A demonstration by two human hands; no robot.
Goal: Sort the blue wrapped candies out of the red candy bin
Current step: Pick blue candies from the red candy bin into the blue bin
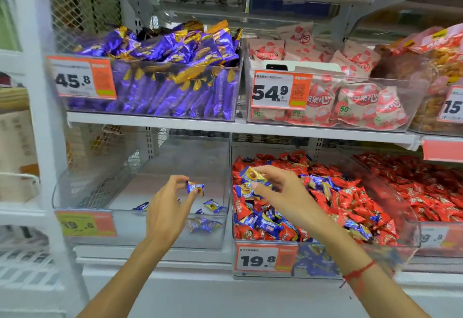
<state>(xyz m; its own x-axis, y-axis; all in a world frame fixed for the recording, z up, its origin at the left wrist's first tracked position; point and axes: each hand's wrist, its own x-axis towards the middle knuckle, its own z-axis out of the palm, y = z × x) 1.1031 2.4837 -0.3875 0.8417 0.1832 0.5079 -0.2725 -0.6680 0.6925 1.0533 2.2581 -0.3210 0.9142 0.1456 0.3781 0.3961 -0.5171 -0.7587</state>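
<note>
The lower shelf (155, 257) is carrying two clear bins side by side: the nearly bare bin (140, 227) on the left and the red candy bin (325, 255) on the right, its heap of red candies (350, 200) still mixed with many blue wrapped candies (265, 222). A few sorted blue candies (213, 205) are lying on the left bin's floor near its front wall. The left hand (167, 207) is hovering above that bin, its fingers (178, 180) pinching one blue candy (195, 188), long axis lying roughly level, directly over open floor, so a release would probably drop it cleanly inside. The right hand (280, 192) is reaching over the red bin's left end, fingers gripping another blue candy (253, 175) just above the heap. The dividing wall (230, 180) between the bins is standing between this candy and its destination to the left.
</note>
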